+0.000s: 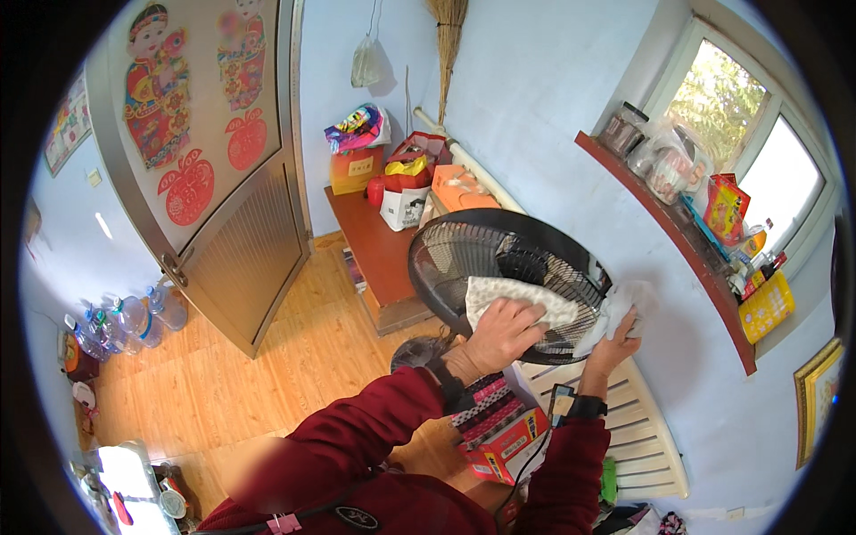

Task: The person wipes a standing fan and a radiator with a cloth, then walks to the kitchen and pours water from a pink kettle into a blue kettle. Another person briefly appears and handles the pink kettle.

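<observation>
A black standing fan (461, 251) with a round wire guard is before me. My left hand (505, 334) presses a pale patterned cloth (518, 297) against the guard's face, its fingers spread over the fabric. At the fan's right rim, my right hand (615, 344) grips a thin whitish cloth (628, 304), which touches the rim. The palm sides of both hands are mostly hidden. Below the fan, its dark round base (418, 353) shows partly behind my left forearm.
A brown table (374, 251) with bags and boxes stands beyond the fan. Below right are a cream slatted bench (642, 428), a red carton (501, 445) and a black cable. A red-edged window ledge (675, 247) holds jars and packets. Large plastic bottles (137, 317) stand left, past the door (247, 261).
</observation>
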Motion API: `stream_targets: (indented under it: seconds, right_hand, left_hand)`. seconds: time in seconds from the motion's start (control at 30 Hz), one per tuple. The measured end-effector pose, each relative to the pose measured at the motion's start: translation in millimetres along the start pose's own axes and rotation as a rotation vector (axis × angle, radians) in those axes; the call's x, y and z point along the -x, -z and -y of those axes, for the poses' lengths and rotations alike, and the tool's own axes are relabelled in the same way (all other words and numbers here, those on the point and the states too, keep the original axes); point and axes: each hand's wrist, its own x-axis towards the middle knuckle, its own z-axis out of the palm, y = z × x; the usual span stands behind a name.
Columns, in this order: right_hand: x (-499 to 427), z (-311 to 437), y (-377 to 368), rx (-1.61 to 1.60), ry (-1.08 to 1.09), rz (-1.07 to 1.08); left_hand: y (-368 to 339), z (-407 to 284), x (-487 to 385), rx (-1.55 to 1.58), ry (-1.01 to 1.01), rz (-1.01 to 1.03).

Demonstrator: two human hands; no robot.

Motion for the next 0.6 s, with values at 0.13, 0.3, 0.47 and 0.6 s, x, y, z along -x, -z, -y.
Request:
stream_targets:
  seconds: [0.13,0.3,0.47,0.6]
  right_hand:
    - [-3,2,5,0.319,0.277,-0.013]
    - [0,5,-2,0.206,0.187,0.022]
    - [2,-3,6,0.147,0.246,-0.013]
    - [-5,-5,8,-0.076,0.022,-0.013]
  left_hand:
    - [-29,15,100,0.051,0.064,0.285]
    - [-36,26,207,0.119,0.843,0.279]
    - [-32,60,207,0.806,1.919,-0.671]
    - [-57,67,179,0.786,2.077,-0.414]
